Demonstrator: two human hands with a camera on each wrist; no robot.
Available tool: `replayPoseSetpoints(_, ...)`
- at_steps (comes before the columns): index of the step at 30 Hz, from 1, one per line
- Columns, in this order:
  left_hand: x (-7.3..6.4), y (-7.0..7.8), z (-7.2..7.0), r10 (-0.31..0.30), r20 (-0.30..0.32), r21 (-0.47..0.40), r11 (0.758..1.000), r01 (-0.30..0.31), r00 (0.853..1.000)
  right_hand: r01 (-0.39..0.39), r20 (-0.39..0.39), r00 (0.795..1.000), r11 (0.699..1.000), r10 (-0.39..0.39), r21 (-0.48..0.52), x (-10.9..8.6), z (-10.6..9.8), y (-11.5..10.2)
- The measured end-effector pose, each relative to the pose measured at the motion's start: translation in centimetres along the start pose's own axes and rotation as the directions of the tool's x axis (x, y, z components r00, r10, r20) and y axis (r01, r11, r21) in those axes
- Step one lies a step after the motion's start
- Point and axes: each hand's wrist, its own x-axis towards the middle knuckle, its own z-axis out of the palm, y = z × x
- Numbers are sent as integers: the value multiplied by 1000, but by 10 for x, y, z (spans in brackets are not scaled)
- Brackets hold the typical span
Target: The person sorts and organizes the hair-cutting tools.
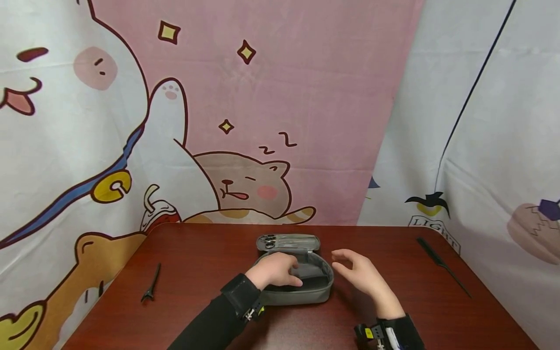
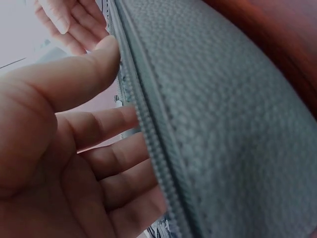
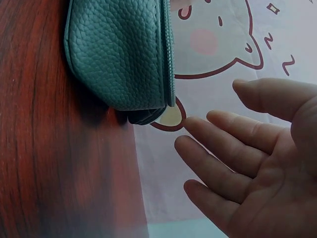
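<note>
A grey-green zip case [image 1: 302, 295] in pebbled leather stands unzipped on the table, its lid [image 1: 288, 241] folded back behind it. My left hand [image 1: 275, 270] reaches over the case's opening from the left, fingers loosely bent and thumb apart from them. In the left wrist view those fingers [image 2: 124, 163] dip behind the zipper edge [image 2: 148, 119], their tips hidden, and nothing shows in the grasp. Just right of the case hovers my right hand [image 1: 360, 274], fingers spread and holding nothing. Its fingertips [image 3: 185, 144] are apart from the case in the right wrist view.
Metal tools lie under a clear cover [image 1: 297, 241] in the lid. A dark hair clip [image 1: 151, 284] rests on the table's left side, and a black tail comb [image 1: 439, 260] near the right edge. A printed cloth [image 1: 332, 121] hangs right behind the table.
</note>
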Motion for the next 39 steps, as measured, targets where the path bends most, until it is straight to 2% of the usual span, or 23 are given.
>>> replayPoseSetpoints(5,-8,-3,2,32,-87,8,999,-32,996,17,-11,1000,1000,-17,13,0,-2,3)
replayPoseSetpoints(9,-14,-6,3,60,-159,5,998,-60,985,22,-22,1000,1000,-21,21,-1,-3,5)
replayPoseSetpoints(13,-20,-8,6,53,-222,-3,998,-55,974,30,-37,999,999,-29,22,-3,-4,7)
replayPoseSetpoints(16,-23,-10,8,41,-286,-11,999,-47,957,31,-49,998,999,-30,15,-4,-5,10)
replayPoseSetpoints(23,-34,-19,9,8,-423,-25,999,-21,906,25,-71,997,1000,-25,8,-9,-12,18)
replayPoseSetpoints(27,-40,-25,7,-36,-458,-50,999,15,888,29,-81,996,999,-32,-36,-13,-19,25)
replayPoseSetpoints(32,-44,-33,7,-87,-478,-73,996,60,874,31,-93,995,995,-40,-91,-17,-29,34)
replayPoseSetpoints(39,-46,-44,10,-175,-460,-122,984,133,871,4,-85,996,989,-16,-149,-21,-43,45)
